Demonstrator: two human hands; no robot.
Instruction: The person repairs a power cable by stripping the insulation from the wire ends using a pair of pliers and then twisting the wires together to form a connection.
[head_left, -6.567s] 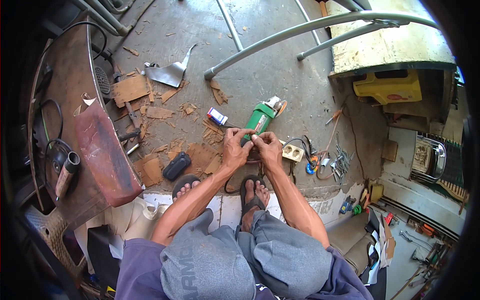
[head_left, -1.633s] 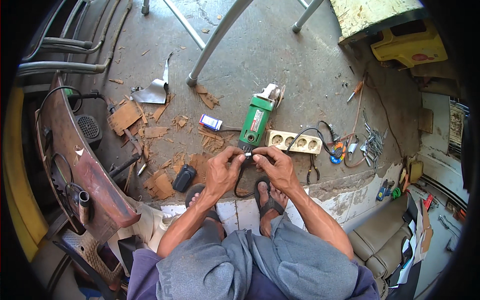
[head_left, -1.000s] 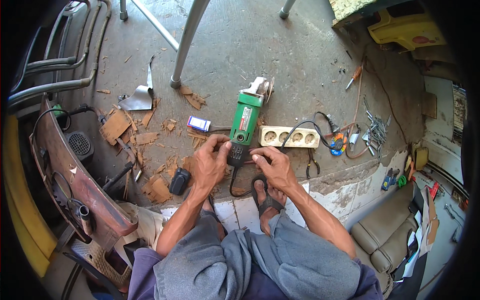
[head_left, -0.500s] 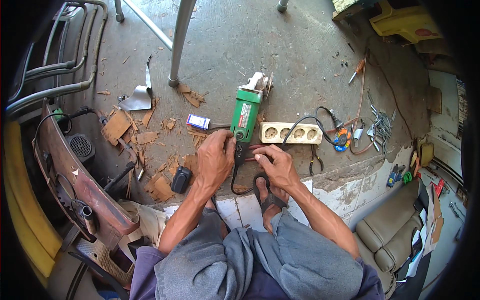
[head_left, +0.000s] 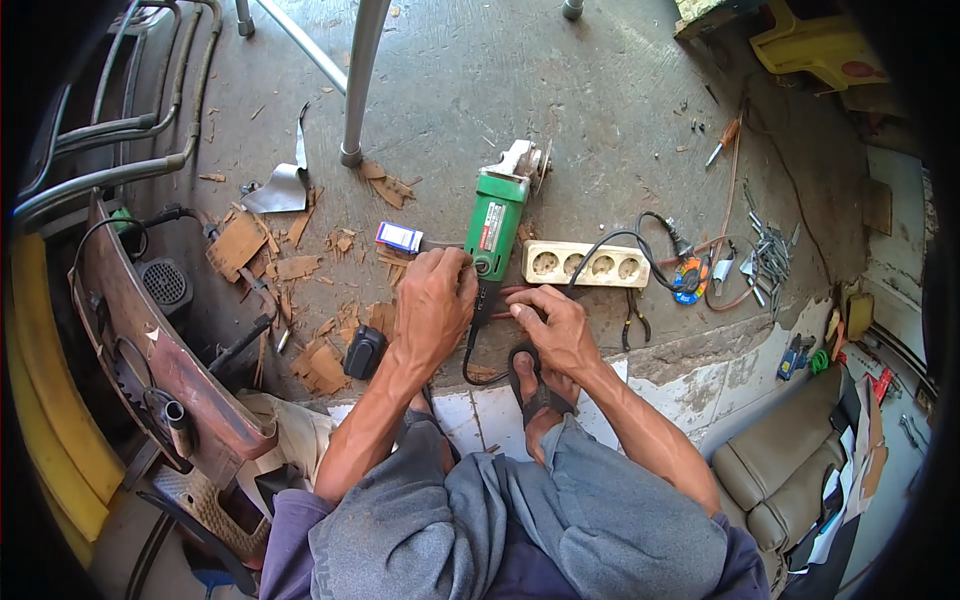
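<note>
Left hand [head_left: 433,297] at 7 o'clock of grinder [head_left: 497,212], right hand [head_left: 558,328] at 5 o'clock.
I see left fingers curled, right fingers half-bent; can't tell if either grips.

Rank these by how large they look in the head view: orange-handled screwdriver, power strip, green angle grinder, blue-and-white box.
1. Green angle grinder
2. Power strip
3. Blue-and-white box
4. Orange-handled screwdriver; slim, and about as long as the box
</note>
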